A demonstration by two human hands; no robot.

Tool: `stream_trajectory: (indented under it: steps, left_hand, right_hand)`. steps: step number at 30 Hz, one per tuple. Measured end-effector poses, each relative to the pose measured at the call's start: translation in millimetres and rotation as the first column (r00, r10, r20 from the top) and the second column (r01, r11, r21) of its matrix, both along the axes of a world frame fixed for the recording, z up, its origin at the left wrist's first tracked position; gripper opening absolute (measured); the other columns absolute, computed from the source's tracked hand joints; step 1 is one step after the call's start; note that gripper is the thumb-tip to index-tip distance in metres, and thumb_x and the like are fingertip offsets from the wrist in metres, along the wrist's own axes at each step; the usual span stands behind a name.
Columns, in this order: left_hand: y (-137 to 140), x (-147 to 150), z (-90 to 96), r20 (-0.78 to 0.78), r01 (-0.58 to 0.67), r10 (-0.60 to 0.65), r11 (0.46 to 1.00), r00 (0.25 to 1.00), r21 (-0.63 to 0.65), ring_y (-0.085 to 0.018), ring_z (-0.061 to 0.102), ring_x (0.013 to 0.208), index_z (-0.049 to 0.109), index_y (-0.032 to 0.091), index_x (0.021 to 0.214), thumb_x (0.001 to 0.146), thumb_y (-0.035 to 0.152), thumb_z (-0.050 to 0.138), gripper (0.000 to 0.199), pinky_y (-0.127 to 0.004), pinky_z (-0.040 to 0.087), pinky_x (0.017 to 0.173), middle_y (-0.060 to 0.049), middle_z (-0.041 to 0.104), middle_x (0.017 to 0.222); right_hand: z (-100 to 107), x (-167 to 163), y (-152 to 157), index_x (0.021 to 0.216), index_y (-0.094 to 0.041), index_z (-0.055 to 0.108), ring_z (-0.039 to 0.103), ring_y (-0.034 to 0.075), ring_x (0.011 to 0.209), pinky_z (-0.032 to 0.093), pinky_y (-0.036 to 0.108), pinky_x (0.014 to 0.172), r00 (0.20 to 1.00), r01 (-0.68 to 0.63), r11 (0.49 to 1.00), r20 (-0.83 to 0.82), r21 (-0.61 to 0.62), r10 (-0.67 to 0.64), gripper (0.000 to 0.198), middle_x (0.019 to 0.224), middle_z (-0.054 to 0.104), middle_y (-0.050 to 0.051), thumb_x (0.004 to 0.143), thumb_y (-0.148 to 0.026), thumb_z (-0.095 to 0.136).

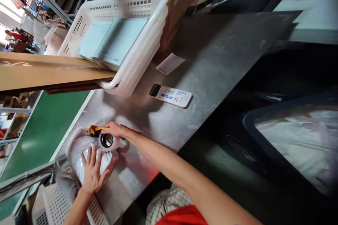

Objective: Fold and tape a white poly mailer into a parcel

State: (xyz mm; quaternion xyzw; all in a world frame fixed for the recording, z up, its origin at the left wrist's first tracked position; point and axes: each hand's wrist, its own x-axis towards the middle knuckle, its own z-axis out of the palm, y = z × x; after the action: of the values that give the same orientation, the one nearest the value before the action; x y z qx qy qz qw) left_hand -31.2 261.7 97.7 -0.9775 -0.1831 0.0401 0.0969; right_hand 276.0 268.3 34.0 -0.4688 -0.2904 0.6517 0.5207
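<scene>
My left hand (pixel 93 173) lies flat with spread fingers on a plastic-wrapped package (pixel 79 147), whitish and shiny, at the near left of the metal table. My right hand (pixel 114 129) is closed around a tape dispenser (pixel 94 130) with an orange and black end. Its roll of tape (pixel 115 143) faces up and sits over the package's far right edge. The fingers of that hand partly cover the dispenser. Whether tape is stuck to the package, I cannot tell.
On the grey table (pixel 211 52) lie a white, blue-lettered slim object (pixel 173 95) with a black end and a paper label (pixel 170 64). Stacked white baskets (pixel 126 74) hold pale blue boxes (pixel 121 38). Cardboard (pixel 52 72) juts in from the left. A large carton (pixel 174 3) stands behind.
</scene>
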Motion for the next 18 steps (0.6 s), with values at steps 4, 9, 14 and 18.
stream_trajectory:
  steps: [4,9,14,18]
  left_hand:
    - [2.2,16.3,-7.3,-0.014,-0.102,0.101,0.995,0.995,-0.021,-0.041,0.015,0.165,0.026,0.021,0.168,0.100,0.044,0.059,0.079,-0.078,0.012,0.126,-0.022,0.025,0.175]
    - [0.2,70.9,-2.1,-0.048,-0.400,0.398,0.914,0.916,-0.066,-0.043,0.015,0.165,0.036,0.019,0.165,0.104,0.048,0.048,0.069,-0.084,0.021,0.121,-0.020,0.023,0.176]
    - [13.1,150.9,7.8,-0.036,-0.675,0.675,0.733,0.737,-0.088,-0.043,0.011,0.165,0.028,0.023,0.167,0.104,0.056,0.043,0.073,-0.089,0.021,0.116,-0.016,0.014,0.179]
    - [17.1,179.6,12.4,-0.016,-0.746,0.748,0.660,0.663,-0.091,-0.044,0.010,0.165,0.027,0.025,0.168,0.106,0.054,0.041,0.070,-0.092,0.019,0.114,-0.014,0.011,0.180]
  right_hand:
    - [-18.1,10.7,-65.8,0.121,-0.017,0.081,0.067,0.017,0.079,0.054,0.026,0.075,0.999,0.000,1.000,0.035,-0.016,0.000,0.043,0.088,0.080,0.001,0.085,-0.036,0.068]
    - [-43.3,-11.8,-200.7,0.131,-0.021,0.076,0.070,0.035,0.121,0.049,0.051,0.115,0.992,0.119,0.992,0.058,-0.049,-0.116,0.061,0.128,0.079,0.009,0.084,-0.059,0.074]
    - [-36.8,-62.8,-243.9,0.141,-0.020,0.069,0.059,0.039,0.141,0.035,0.059,0.128,0.956,0.289,0.941,-0.007,-0.176,-0.295,0.079,0.146,0.067,0.015,0.082,-0.072,0.074]
    - [-31.0,-94.5,-236.2,0.142,-0.020,0.068,0.060,0.038,0.140,0.036,0.060,0.127,0.942,0.328,0.929,-0.010,-0.172,-0.335,0.080,0.146,0.066,0.015,0.083,-0.074,0.073]
